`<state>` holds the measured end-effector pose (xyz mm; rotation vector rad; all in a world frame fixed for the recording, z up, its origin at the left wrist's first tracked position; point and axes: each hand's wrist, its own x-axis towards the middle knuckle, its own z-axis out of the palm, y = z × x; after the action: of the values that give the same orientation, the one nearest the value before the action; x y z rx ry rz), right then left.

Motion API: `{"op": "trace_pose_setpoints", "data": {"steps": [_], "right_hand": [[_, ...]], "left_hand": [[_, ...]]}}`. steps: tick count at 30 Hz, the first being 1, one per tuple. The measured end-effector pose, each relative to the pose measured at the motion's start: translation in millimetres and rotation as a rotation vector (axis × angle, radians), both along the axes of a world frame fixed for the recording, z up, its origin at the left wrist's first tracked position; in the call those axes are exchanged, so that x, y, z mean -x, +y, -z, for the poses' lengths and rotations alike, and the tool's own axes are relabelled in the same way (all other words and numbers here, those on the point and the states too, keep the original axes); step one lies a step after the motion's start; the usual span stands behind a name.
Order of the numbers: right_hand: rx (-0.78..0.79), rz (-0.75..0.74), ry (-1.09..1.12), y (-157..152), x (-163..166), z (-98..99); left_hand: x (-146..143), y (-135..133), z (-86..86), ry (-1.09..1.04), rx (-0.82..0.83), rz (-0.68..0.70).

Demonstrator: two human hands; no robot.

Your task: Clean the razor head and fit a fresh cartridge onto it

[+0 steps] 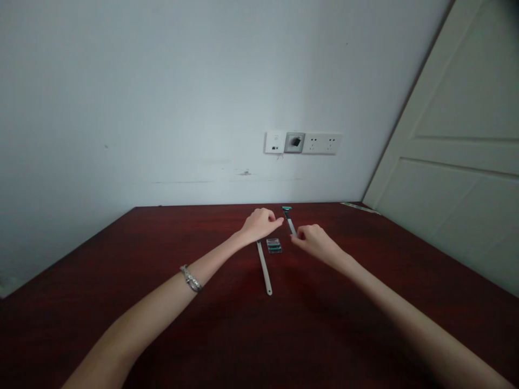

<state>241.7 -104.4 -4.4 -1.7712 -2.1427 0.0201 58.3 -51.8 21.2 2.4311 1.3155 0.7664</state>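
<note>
My right hand (311,239) is closed on the pale handle of a razor (291,226), pinching its lower end. The razor tilts upward, and its head with a green strip points away from me. My left hand (261,223) hovers just left of the razor, thumb stretched towards it and apart from the curled fingers, with nothing visible in its grasp. Below the left hand lies a long whitish stick (265,268) with a hole in its near end; its far end is hidden behind the hand. Between the hands sits a small clear case (274,246) with dark and green cartridges inside.
Everything rests on a dark red wooden table (194,335) against a white wall (162,97). Sockets (320,143) are set in the wall. A pale panelled door (458,162) borders the right side, and a thin printed strip (360,207) lies at the far right corner.
</note>
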Motion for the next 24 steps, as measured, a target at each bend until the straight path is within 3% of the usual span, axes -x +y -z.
{"op": "trace_pose_setpoints", "data": {"steps": [3,9,17,24], "right_hand": [[0.071,0.060,-0.005,2,-52,11.4],[0.212,0.058,-0.014,1,-130,39.7],[0.252,0.066,0.010,1,-143,52.4],[0.252,0.095,-0.034,1,-142,54.3]], "left_hand": [[11,0,-2.6,0.082,0.029,0.168],[35,6,2.6,0.330,-0.012,0.288],[49,-2,7.6,0.587,-0.238,0.379],[63,-10,17.8,0.698,-0.323,0.431]]}}
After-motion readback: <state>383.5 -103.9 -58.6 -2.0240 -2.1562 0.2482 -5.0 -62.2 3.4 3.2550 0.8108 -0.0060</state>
